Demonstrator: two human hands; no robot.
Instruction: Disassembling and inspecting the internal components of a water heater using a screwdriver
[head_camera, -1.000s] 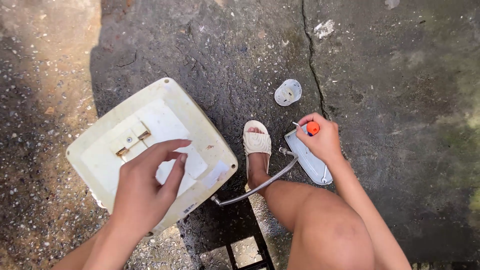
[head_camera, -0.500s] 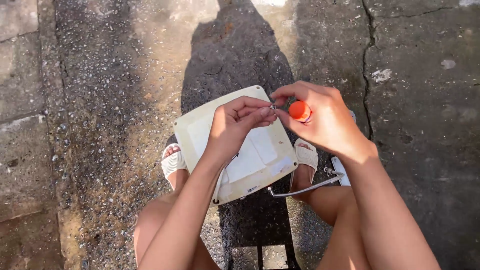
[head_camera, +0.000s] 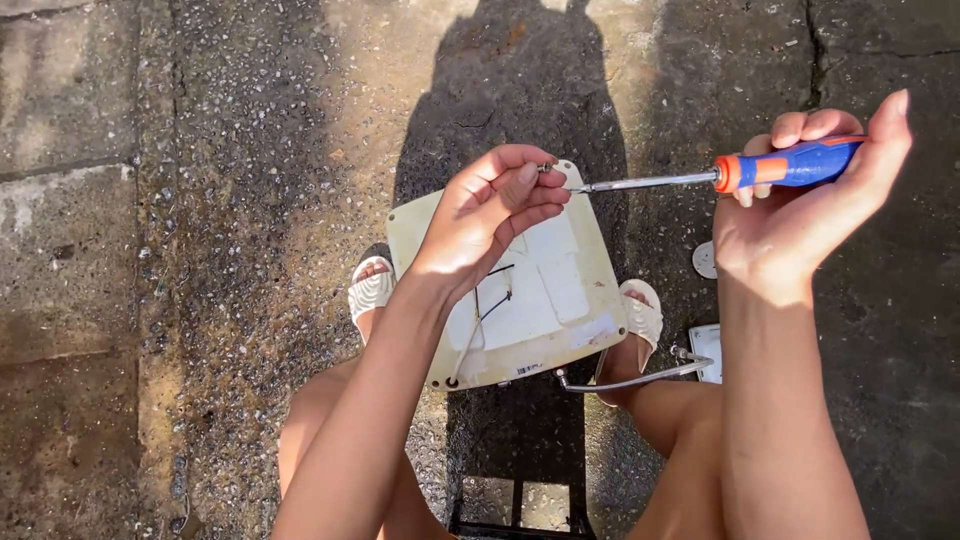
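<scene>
The screwdriver has a blue handle with an orange collar and a silvery metal shaft. The square panel is cream with paler white patches and thin black wires. The sandals are white. The ground is grey speckled concrete, with a dark shadow across it.

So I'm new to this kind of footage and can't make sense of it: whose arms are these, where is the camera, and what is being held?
The camera sits on the person's head and looks down, so both arms are their own. The right hand grips a screwdriver with a blue and orange handle. The left hand pinches a small screw at the screwdriver's tip. Below lies a cream square panel near the sandalled feet, on rough concrete ground. A bent metal rod and a small white disc lie to the right.
</scene>
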